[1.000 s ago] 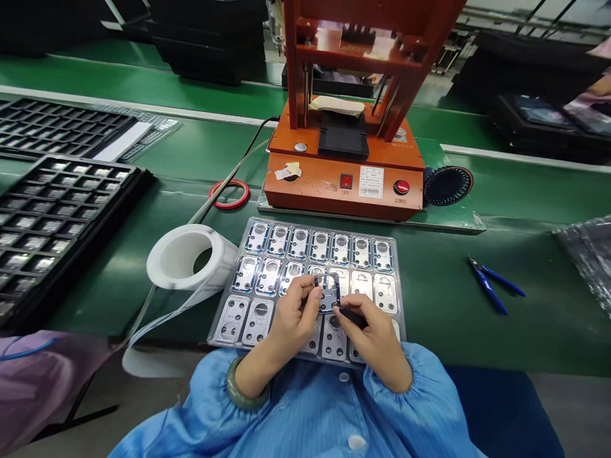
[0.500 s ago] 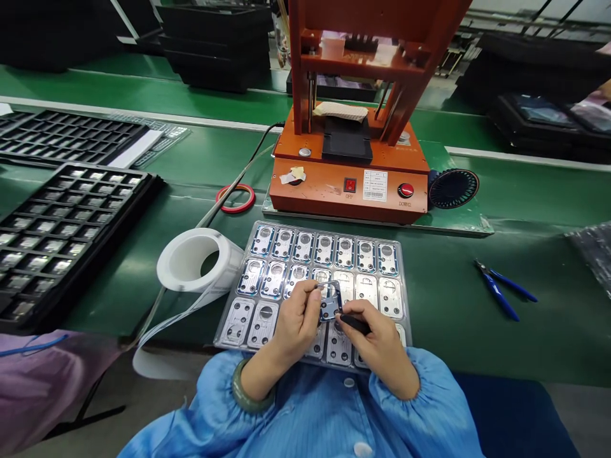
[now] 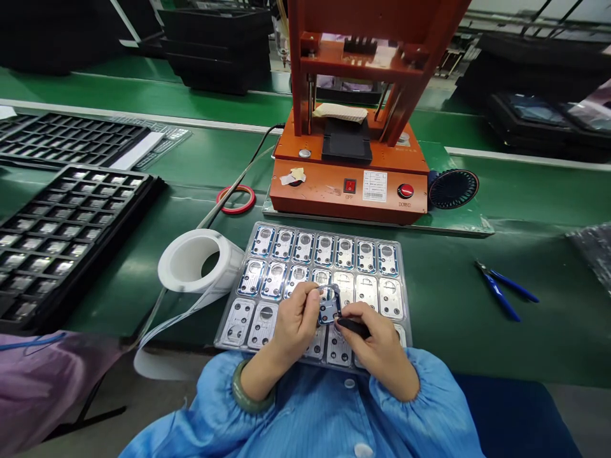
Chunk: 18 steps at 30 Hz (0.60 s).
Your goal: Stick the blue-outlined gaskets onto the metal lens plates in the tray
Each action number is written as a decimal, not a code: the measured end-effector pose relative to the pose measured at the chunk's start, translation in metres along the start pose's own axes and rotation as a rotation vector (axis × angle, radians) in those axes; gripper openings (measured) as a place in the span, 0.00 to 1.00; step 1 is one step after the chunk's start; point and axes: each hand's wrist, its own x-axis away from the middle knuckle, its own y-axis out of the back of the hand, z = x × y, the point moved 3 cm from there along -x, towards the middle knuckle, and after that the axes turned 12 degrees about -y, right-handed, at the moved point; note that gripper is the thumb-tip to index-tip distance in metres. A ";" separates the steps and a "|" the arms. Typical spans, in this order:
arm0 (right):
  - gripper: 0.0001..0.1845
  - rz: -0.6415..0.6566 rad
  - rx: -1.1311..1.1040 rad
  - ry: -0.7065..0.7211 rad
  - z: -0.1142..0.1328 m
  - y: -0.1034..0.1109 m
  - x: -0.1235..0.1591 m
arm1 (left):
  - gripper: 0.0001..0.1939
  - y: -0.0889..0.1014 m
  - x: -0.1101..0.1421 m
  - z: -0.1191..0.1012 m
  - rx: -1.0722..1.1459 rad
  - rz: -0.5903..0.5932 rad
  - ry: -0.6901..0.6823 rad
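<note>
My left hand (image 3: 298, 321) is closed, pinching the left edge of a small rectangular metal plate (image 3: 329, 310) with a dark blue border. The plate is held tilted above a clear plastic tray (image 3: 220, 336). In my right hand (image 3: 379, 340) is a slim tool with a black handle (image 3: 353, 327), its front end at the plate's lower right corner; the tip is too small to make out. Rows of similar silver plates (image 3: 324, 249) lie in the tray's pockets, some edged in blue and others plain. Both hands cover part of the lower rows.
An orange press (image 3: 348, 184) stands behind the tray. To the left are a white roll of film (image 3: 179, 264), a red tape ring (image 3: 245, 200) and a black compartment tray (image 3: 71, 235). Blue-handled cutters (image 3: 501, 292) lie on the right. A pink sleeve (image 3: 42, 388) shows at lower left.
The whole view has shifted slightly, so the bench appears farther right. Both hands keep their grips; the plate and the black-handled tool have moved only slightly, toward my body.
</note>
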 end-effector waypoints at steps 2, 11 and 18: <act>0.05 -0.015 0.003 0.045 0.002 0.001 0.001 | 0.09 0.001 -0.001 -0.001 -0.021 -0.004 -0.007; 0.08 -0.138 0.080 0.157 0.009 0.002 0.007 | 0.09 0.000 0.001 0.001 0.042 -0.027 0.048; 0.25 -0.239 0.035 0.102 0.006 0.002 0.010 | 0.09 0.000 0.001 0.000 0.000 -0.025 0.032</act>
